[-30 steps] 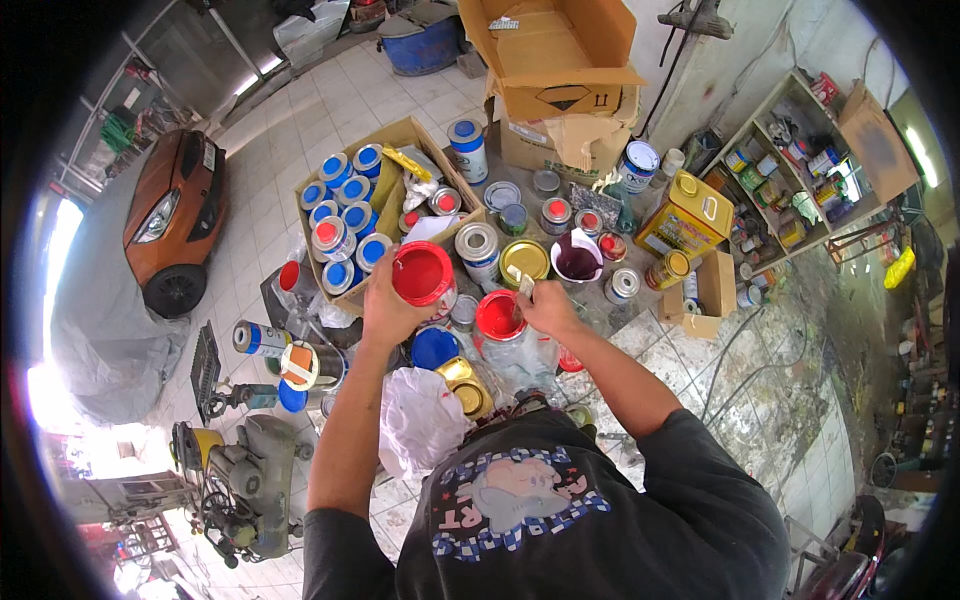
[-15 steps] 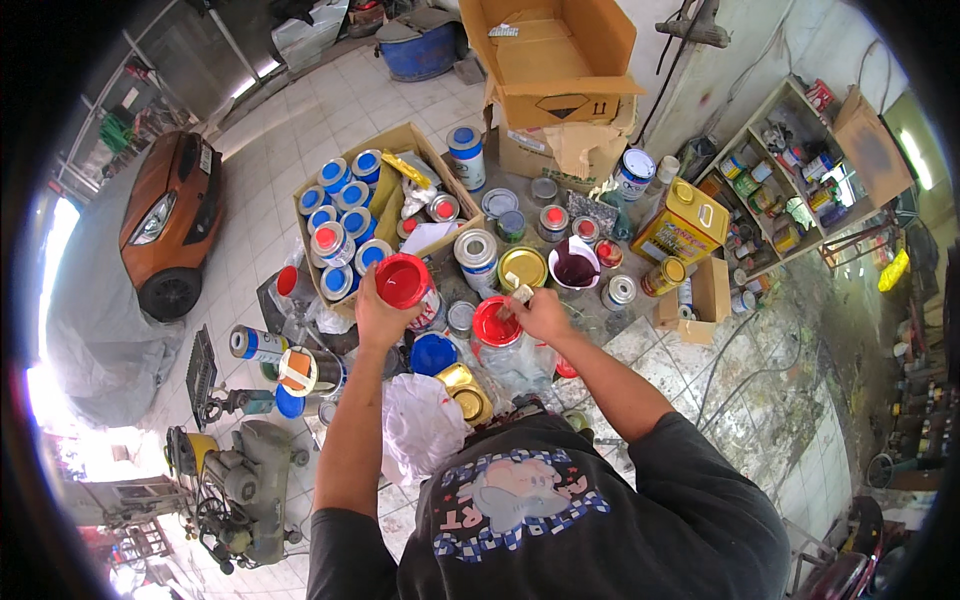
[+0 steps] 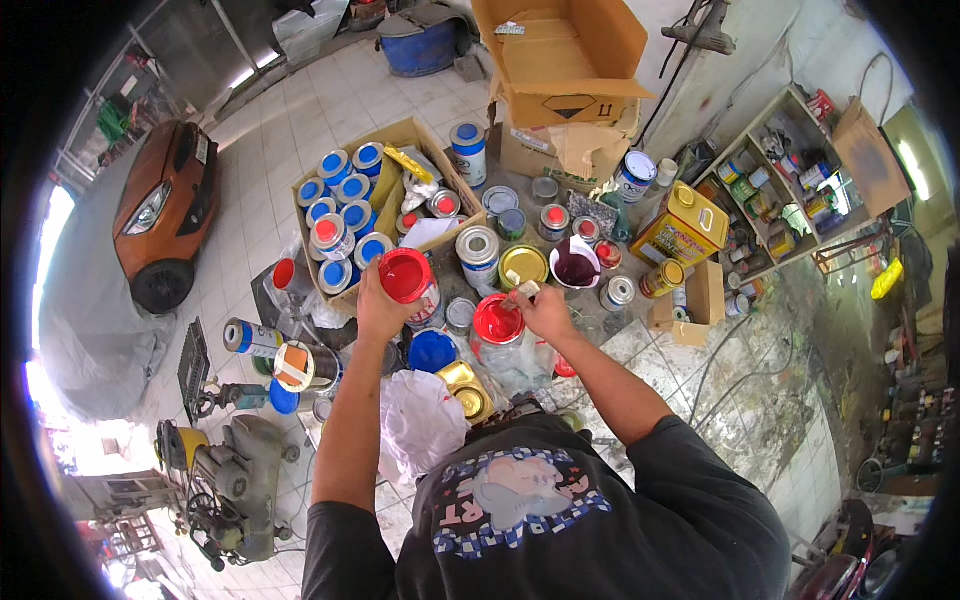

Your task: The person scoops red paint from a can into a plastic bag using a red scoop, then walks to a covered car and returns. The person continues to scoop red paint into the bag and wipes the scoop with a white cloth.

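**Two hands working over red paint**

Two hands are working beside the cardboard box of blue-lidded cans (image 3: 350, 200). Just below that box, the left hand (image 3: 378, 312) is clamping an open can of red paint (image 3: 408, 278). Right of it, the right hand (image 3: 545, 312) is pinching a small pale tool (image 3: 527, 291) over the red-filled clear container (image 3: 500, 325).

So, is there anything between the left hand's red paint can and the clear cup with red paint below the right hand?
Nothing visible does. The red paint can in the left hand and the clear cup under the right hand have only a small tin standing low between them.
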Available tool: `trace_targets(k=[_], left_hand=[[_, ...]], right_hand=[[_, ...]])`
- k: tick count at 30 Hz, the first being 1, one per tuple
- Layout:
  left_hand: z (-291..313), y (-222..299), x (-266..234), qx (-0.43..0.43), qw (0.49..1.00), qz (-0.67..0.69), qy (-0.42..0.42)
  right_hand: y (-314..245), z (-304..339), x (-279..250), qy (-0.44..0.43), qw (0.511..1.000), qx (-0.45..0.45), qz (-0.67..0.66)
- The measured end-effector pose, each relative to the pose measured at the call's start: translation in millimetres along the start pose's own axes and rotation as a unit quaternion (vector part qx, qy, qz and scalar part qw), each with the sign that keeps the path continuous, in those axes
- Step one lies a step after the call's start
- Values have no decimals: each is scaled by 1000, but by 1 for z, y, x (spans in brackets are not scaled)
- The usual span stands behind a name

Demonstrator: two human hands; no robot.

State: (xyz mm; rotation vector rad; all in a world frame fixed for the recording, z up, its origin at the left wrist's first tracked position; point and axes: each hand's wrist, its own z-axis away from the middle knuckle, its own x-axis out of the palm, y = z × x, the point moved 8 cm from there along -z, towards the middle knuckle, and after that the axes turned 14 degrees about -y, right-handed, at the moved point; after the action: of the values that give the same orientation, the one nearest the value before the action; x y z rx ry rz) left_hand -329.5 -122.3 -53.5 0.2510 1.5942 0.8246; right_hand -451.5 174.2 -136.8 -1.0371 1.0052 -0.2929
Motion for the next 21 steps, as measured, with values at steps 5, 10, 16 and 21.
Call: trace_targets(k=[5, 10, 16, 21], left_hand=[[2, -3, 1, -12, 997, -74, -15], [8, 4, 4, -21, 998, -55, -15], [15, 3, 0, -29, 999, -13, -13], [19, 3, 1, -46, 999, -10, -11]], right_hand=[[-12, -4, -10, -48, 992, 23, 111], [-21, -2, 2, -53, 996, 23, 68], [-18, -5, -3, -25, 999, -16, 23], [-13, -6, 11, -115, 981, 23, 157]])
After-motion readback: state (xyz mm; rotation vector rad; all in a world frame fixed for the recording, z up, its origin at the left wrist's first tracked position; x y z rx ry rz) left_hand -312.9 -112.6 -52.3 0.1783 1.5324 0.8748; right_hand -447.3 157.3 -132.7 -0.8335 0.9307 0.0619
